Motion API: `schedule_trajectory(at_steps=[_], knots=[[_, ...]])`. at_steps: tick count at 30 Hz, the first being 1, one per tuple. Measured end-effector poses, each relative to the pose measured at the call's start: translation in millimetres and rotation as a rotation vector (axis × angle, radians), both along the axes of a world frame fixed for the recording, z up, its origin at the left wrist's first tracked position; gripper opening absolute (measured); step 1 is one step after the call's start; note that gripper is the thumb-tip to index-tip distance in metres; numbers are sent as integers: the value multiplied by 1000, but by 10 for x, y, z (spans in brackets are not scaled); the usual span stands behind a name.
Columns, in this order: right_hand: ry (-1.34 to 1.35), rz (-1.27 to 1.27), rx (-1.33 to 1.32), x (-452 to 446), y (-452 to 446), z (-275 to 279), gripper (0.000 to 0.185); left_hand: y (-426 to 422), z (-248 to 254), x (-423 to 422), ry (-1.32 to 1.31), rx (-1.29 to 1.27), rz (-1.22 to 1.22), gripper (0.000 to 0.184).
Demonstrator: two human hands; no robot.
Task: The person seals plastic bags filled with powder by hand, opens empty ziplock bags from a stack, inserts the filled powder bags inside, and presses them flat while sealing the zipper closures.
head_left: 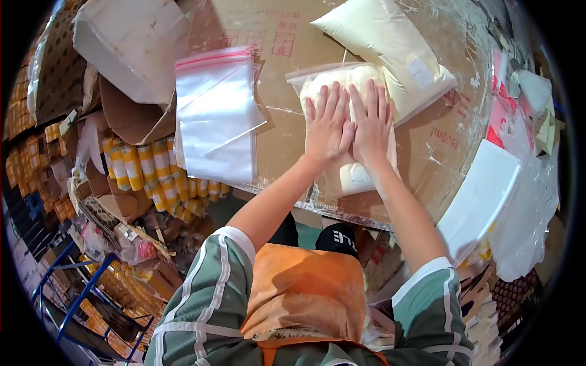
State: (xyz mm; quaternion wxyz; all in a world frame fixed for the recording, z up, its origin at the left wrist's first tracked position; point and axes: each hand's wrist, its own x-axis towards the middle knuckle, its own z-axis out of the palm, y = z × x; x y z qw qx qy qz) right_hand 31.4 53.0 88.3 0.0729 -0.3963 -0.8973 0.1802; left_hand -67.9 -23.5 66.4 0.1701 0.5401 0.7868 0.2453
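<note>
A clear bag of pale powder (358,178) lies on the cardboard-covered table (287,146), its open-looking end toward the far side. Both palms rest flat on it, side by side. My left hand (329,122) has its fingers spread over the left part of the bag. My right hand (370,125) lies over the right part, fingers pointing away from me, thumbs almost touching. Beyond them, two more filled bags (390,39) overlap at the upper right. A stack of flat, empty zip bags (217,122) with pink strips sits to the left.
White foam box or lid (479,195) and crumpled plastic (528,213) are at the table's right edge. Open cardboard boxes (131,110) and rows of yellow-wrapped tubes (146,168) stand at the left. A blue metal frame (76,299) is at the lower left.
</note>
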Motion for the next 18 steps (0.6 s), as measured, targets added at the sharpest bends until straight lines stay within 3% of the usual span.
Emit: schedule_trajectory(at_steps=[6, 9, 10, 11, 13, 14, 16, 18], knots=[[94, 78, 30, 503, -204, -1, 51, -352, 11, 478, 26, -97, -28, 72], [225, 94, -47, 661, -138, -31, 59, -457, -69, 584, 67, -44, -23, 73], [252, 7, -39, 684, -147, -35, 68, -528, -115, 609, -33, 27, 68, 71], [252, 13, -27, 736, -167, -23, 68, -571, -73, 647, -133, 96, 160, 70], [323, -233, -151, 838, -223, -29, 72, -679, 68, 785, -206, 226, 474, 62], [330, -303, -178, 888, -260, -54, 77, -706, 127, 789, -200, 233, 469, 62], [279, -416, -253, 991, -363, -6, 77, -827, 229, 791, -793, -150, 752, 61], [233, -520, -320, 1033, -346, 44, 76, -902, 14, 733, -877, -286, 720, 58]])
